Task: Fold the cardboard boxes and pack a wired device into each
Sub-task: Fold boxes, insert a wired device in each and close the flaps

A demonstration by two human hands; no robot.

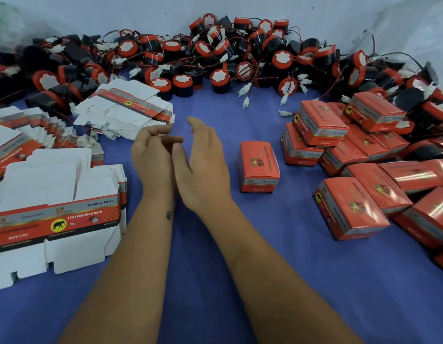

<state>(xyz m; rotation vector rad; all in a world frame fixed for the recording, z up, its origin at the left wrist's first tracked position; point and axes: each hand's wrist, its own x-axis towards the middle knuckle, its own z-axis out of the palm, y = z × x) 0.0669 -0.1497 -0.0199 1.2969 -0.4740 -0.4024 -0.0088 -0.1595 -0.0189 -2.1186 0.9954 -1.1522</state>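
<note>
Head view is showing me both hands empty over the blue cloth: my left hand is hovering with fingers loosely bent and gripping nothing, my right hand is hanging beside it, fingers straight and apart, thumb brushing the left.

I am taking the lone closed box as my landmark; it is standing just right of my right hand. I am judging that one finished, so the next step is fetching a fresh blank. Left of the landmark, beyond my left fingers, the near stack of flat blanks is lying closest; I should be pinching only the top sheet by its edge. More flat blanks are lying further left.

Behind the landmark, the heap of wired devices is sprawling with tangled leads, likely to drag neighbours along. Right of it, packed boxes are piling up, crowding that side.
</note>
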